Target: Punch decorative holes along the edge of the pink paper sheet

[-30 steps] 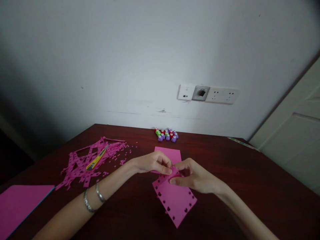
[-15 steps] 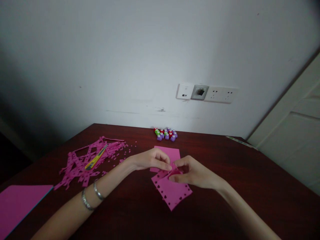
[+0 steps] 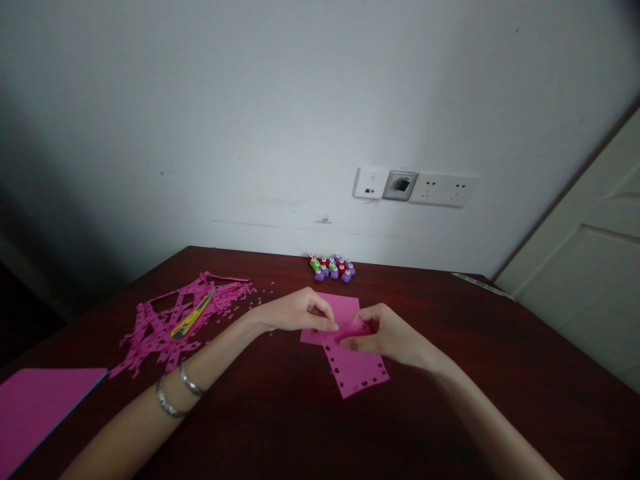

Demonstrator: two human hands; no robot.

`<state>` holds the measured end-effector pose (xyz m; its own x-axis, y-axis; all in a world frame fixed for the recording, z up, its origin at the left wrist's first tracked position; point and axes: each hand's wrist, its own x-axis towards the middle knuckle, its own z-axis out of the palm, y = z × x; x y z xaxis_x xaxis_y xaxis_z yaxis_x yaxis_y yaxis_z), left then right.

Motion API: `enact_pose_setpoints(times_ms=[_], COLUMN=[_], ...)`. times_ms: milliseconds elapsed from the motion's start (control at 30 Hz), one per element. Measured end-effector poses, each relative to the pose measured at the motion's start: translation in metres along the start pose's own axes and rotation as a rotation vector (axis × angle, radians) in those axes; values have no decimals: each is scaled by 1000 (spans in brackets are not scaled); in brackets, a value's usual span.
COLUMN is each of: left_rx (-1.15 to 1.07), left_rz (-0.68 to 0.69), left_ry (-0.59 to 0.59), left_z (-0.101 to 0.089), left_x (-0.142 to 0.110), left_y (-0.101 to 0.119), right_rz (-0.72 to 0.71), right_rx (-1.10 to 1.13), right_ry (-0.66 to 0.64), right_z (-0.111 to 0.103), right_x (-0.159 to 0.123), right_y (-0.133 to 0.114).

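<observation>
A pink sheet of paper with small shapes punched along its borders is between my two hands, its far end bent upward. My right hand grips that raised end between thumb and fingers. On the other side, my left hand is closed in a pinch at the paper's far left corner; the fingertips partly hide what they hold. Behind and partly under it, a plain pink sheet lies flat on the dark table.
Several small red, green and purple craft punches stand near the wall. Left of my hands, a yellow utility knife rests on pink punched paper strips beside scattered bits. A larger pink sheet stack lies at the near left, a ruler-like strip at far right.
The punched paper has turned slightly, and its near corner has shifted away from me. Both hands have moved a little farther from me, the left one also slightly left.
</observation>
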<state>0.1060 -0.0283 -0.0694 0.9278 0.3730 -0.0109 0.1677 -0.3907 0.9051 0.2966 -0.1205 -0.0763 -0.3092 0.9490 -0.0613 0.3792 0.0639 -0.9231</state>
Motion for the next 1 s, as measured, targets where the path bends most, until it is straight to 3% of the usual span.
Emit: enact_pose_setpoints(times_ms=[433, 767, 1000], left_rx=[-43, -24, -69], left_rz=[6, 7, -5], left_ry=[-63, 89, -39], left_z=[3, -5, -1], left_x=[3, -2, 1], left_y=[-1, -1, -5], right_rz=[27, 47, -21], right_rx=[-29, 84, 9], right_ry=[-22, 215, -56], right_z=[1, -1, -8], right_x=[1, 6, -1], right_y=[4, 7, -2])
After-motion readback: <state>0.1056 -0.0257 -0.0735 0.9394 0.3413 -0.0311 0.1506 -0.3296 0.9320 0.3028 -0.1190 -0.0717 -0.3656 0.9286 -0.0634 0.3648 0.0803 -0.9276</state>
